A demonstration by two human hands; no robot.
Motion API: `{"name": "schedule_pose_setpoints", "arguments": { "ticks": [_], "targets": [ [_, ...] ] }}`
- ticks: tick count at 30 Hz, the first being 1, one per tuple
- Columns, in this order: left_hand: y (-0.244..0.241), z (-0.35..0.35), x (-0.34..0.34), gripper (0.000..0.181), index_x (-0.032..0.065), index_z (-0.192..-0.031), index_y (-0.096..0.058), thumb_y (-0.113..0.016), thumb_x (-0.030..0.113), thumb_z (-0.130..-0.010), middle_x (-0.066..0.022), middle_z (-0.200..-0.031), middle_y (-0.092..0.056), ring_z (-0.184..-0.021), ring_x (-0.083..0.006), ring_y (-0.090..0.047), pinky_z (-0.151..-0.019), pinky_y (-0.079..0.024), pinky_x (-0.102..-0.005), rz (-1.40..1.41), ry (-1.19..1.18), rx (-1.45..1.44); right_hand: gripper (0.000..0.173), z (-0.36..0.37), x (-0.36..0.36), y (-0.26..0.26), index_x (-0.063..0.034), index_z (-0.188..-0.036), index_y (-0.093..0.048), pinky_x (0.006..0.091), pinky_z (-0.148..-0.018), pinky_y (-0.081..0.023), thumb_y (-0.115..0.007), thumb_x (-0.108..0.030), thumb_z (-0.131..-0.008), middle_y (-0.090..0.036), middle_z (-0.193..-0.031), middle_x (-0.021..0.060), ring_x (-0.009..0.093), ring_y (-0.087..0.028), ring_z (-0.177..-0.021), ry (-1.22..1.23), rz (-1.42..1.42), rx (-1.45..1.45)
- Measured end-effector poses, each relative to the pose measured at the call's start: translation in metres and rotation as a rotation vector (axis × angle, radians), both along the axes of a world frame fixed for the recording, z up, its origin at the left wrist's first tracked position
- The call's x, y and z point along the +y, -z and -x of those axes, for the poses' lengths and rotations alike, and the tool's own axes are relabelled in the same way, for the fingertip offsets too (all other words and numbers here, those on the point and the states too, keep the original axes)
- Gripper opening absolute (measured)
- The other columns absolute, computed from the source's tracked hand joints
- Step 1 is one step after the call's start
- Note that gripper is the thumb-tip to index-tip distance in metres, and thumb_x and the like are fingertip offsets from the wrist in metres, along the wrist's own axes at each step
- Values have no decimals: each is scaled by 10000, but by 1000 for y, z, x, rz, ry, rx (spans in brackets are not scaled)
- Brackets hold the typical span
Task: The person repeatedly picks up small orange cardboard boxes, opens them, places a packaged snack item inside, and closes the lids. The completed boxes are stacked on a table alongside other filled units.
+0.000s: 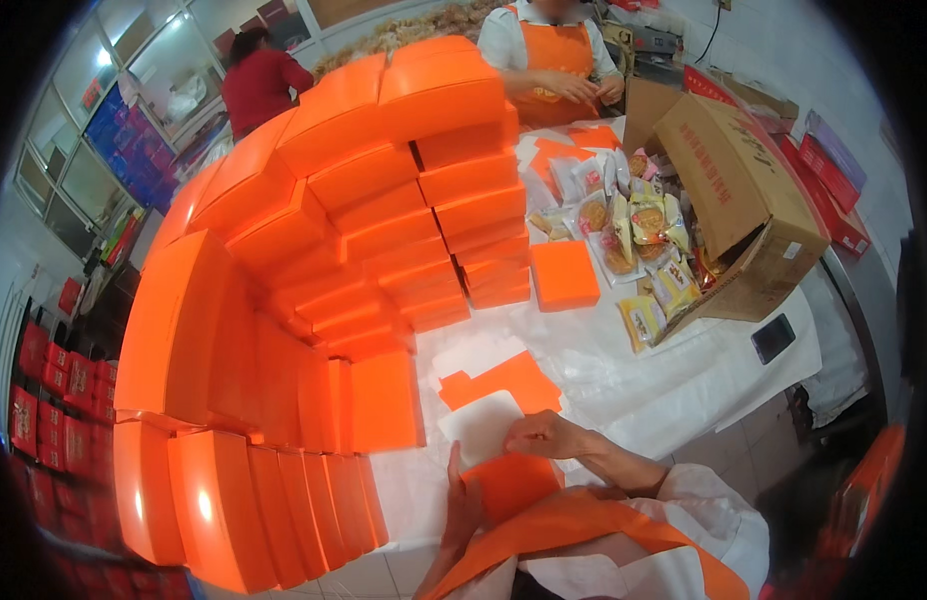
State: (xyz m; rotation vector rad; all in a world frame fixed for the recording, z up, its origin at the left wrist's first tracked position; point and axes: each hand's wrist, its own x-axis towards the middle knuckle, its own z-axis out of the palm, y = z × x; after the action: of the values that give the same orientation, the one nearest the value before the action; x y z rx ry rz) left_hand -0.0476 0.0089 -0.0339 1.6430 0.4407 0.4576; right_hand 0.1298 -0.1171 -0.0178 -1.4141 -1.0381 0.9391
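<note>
Close to my body is an orange cardboard box (512,484) with a raised white flap (484,427). My left hand (463,495) holds the box along its left side, fingers pointing up beside the flap. My right hand (542,435) has its fingers curled at the right edge of the flap, above the orange part. Just beyond the flap, flat orange card blanks (505,379) lie on the white table covering (606,375). The lower part of the box is partly hidden by my apron and left hand.
Tall stacks of orange boxes (321,225) wall off the left and far side. One small orange box (565,274) stands by wrapped pastries (647,221) spilling from a cardboard carton (763,195). A phone (773,339) lies near the right edge. Two people are beyond the stacks.
</note>
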Motion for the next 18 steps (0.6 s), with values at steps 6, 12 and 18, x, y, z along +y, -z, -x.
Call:
{"name": "schedule_pose_setpoints", "arguments": {
  "ticks": [6,12,18],
  "targets": [
    [24,-1,28,266,-7,-1110,-439,-423,-13,-844,-84,-874,-517,-803,-137,-487,-790,-427,-268,-180,123,11,254,14,-5,17,-18,-1088,-556,261,-810,-441,-572,-84,-844,-583,-1024,63,136,-530,-971,194,-270,99],
    [-24,-35,-23,193,14,-921,-530,-482,-90,-765,-107,-927,-512,-834,-174,-507,-786,-432,-303,423,-512,-317,332,37,2,9,-24,-1136,-459,270,-884,-385,-579,-39,-827,-493,-1159,70,150,-460,-1057,484,-374,419],
    [-3,-26,-10,178,25,-914,-524,-505,-67,-763,-123,-1000,-531,-933,-207,-526,-847,-425,-317,-87,-188,-235,195,33,-2,10,-51,-970,-490,231,-745,-396,-601,-65,-810,-520,-1015,37,101,-466,-852,370,-292,58]
  ]
}}
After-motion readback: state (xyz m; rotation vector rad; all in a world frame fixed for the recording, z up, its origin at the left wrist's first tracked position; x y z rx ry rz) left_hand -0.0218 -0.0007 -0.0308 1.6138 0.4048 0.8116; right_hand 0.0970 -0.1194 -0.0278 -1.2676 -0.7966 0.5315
